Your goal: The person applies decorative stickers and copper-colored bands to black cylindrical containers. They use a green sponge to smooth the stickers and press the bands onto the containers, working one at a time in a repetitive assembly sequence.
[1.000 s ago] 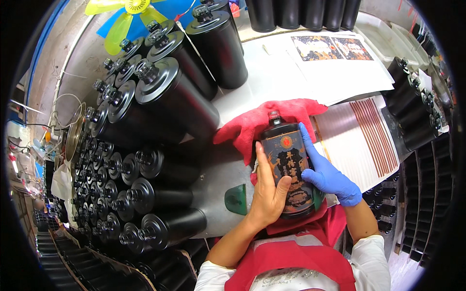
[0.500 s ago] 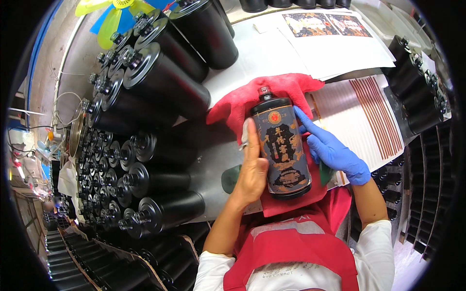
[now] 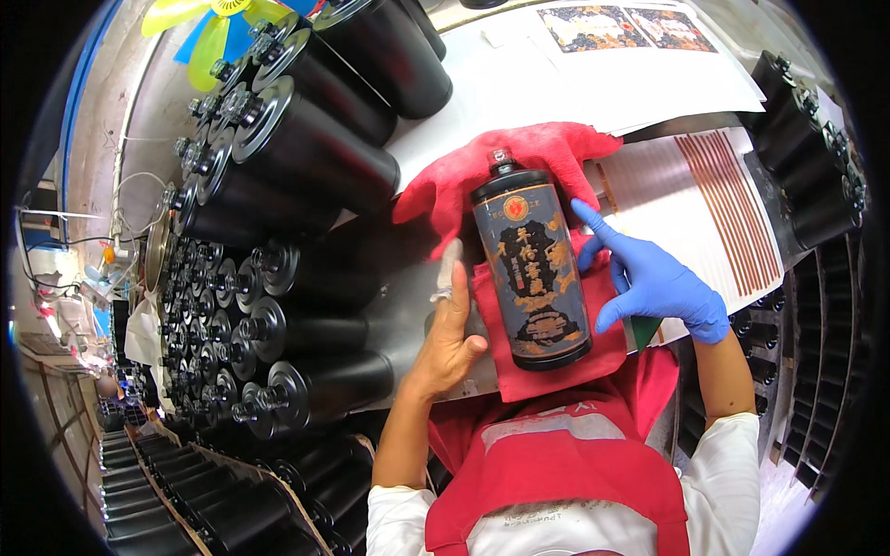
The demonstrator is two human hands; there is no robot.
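A dark bottle (image 3: 530, 269) with a gold-patterned label lay on its side on a red cloth (image 3: 519, 176), cap pointing to the far side and base toward the person. The cloth was bunched up beyond the cap and spread flat under the base, where it ran into the person's red apron (image 3: 565, 463); where one ended and the other began was hard to make out.

The bare left hand (image 3: 447, 334) lay open just left of the bottle, palm up-turned toward it, thumb close to the lower left of the label and one finger wrapped in pale tape. It gripped nothing; whether the thumb actually touched the glass could not be told. The gloved right hand (image 3: 654, 278), in blue, stood spread on the right side, forefinger stretched toward the upper edge of the label, the other fingers loosely curled and closed on nothing. Something green (image 3: 646, 331) peeked out beneath that hand, mostly hidden.

To the right lay striped sheets (image 3: 714, 204), and farther off a white sheet (image 3: 593, 74) with printed pictures, cut off at the top. To the left, rows of black bottles (image 3: 278, 250) lay stacked, shrinking into blur at the rim. A yellow-green fan (image 3: 209, 23) showed at the far left, partly cropped.
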